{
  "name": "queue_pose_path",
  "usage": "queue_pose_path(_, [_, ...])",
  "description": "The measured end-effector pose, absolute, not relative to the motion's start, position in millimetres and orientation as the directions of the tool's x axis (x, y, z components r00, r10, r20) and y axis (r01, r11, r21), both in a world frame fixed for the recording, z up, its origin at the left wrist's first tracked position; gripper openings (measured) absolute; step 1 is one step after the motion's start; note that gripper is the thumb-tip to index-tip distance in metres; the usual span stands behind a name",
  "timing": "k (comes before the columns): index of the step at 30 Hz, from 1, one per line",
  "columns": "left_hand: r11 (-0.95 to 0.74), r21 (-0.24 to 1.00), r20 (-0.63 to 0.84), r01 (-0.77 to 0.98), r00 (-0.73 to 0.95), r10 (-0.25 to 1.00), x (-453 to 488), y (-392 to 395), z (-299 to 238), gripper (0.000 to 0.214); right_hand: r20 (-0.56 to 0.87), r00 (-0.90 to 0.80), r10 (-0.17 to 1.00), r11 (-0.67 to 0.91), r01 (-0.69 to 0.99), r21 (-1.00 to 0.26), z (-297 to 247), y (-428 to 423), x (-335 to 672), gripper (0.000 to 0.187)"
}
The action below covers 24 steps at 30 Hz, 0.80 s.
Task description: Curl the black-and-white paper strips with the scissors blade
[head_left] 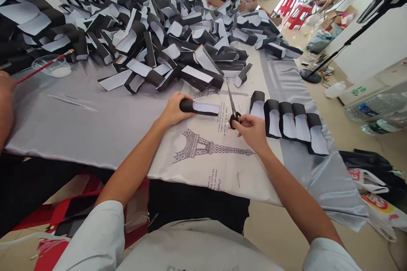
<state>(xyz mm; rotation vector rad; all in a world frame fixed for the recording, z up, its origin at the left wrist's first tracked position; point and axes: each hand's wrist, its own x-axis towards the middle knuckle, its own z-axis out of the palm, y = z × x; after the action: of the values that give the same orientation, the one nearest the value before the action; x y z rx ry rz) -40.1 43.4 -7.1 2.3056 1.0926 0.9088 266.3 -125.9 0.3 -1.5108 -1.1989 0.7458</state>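
My left hand [176,109] is wrapped round the rounded end of a small black paper piece with a white inner face [205,108], held low over the table. In my right hand [252,129] is a pair of scissors [234,114] with black handles, its blades pointing away from me. The blade tips are near the pile of similar pieces. To the right of my right hand, several black-and-white pieces [288,122] stand side by side in a row. Under both hands lies a white cloth printed with Eiffel towers [203,146].
A large heap of black-and-white pieces [152,38] covers the far side. At left, another person's hand [6,93] holds a red brush [44,67] by a clear plastic dish [57,69]. Two people sit opposite. A black stand [330,57] rises from the floor at right.
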Motion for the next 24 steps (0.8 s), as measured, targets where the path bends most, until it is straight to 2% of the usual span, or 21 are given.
queue_pose_path(3, [-0.545,0.601,0.372,0.585,0.399,0.838,-36.8,36.2,-4.6,0.049,0.252,0.278,0.927,0.076,0.520,-0.851,-3.0,-125.5,264.2,0.032])
queue_pose_path(5, [-0.492,0.587,0.345,0.643,0.351,0.871,-34.1,30.9,-2.3,0.051,0.297,0.254,0.921,0.098,0.586,-0.805,-5.1,-125.0,263.1,0.027])
queue_pose_path(9, [-0.434,0.539,0.325,0.722,0.297,0.898,-28.1,23.0,0.9,0.058,0.288,0.225,0.931,0.089,0.623,-0.777,-8.4,-124.4,260.8,0.020])
queue_pose_path(14, [-0.467,0.486,0.329,0.739,0.341,0.881,-20.9,18.4,1.1,0.042,0.241,0.253,0.937,0.003,0.685,-0.729,-7.2,-125.2,254.9,0.020])
queue_pose_path(22, [-0.480,0.536,0.334,0.695,0.347,0.876,-12.4,14.9,0.2,0.037,0.187,0.293,0.938,-0.072,0.690,-0.720,-13.7,-123.9,254.0,0.034])
queue_pose_path(24, [-0.469,0.530,0.325,0.706,0.342,0.882,-11.1,13.4,0.1,0.038,0.157,0.282,0.946,-0.078,0.673,-0.735,-15.9,-123.0,255.2,0.031])
